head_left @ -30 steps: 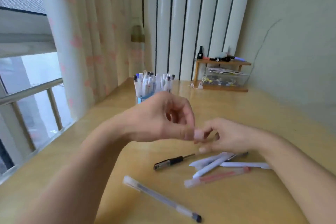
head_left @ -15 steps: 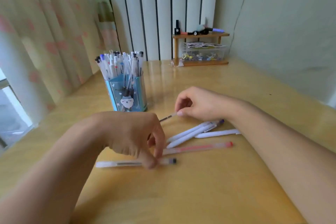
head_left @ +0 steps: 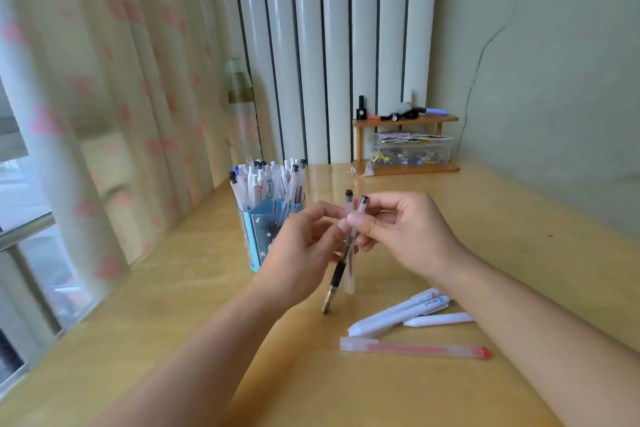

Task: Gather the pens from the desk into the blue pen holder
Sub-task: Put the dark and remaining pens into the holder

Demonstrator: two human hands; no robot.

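The blue pen holder [head_left: 260, 233] stands on the wooden desk [head_left: 346, 388], crammed with several pens. Just to its right my two hands meet above the desk. My left hand [head_left: 300, 255] pinches a clear pen with a black cap [head_left: 349, 276], held upright. My right hand [head_left: 407, 230] pinches a black-grip pen [head_left: 335, 279], slanted with its tip down near the desk. The two pens cross between my fingertips. On the desk under my right forearm lie white pens [head_left: 394, 317] and a clear red pen [head_left: 415, 349].
A small wooden shelf [head_left: 405, 120] with a clear box of clips [head_left: 410, 149] stands at the back of the desk. A curtain [head_left: 104, 97] and a window are on the left, and a wall is on the right.
Both hands have lifted off the desk, each with a pen, and come together beside the holder. The clear pen and the black-grip pen no longer lie on the desk.
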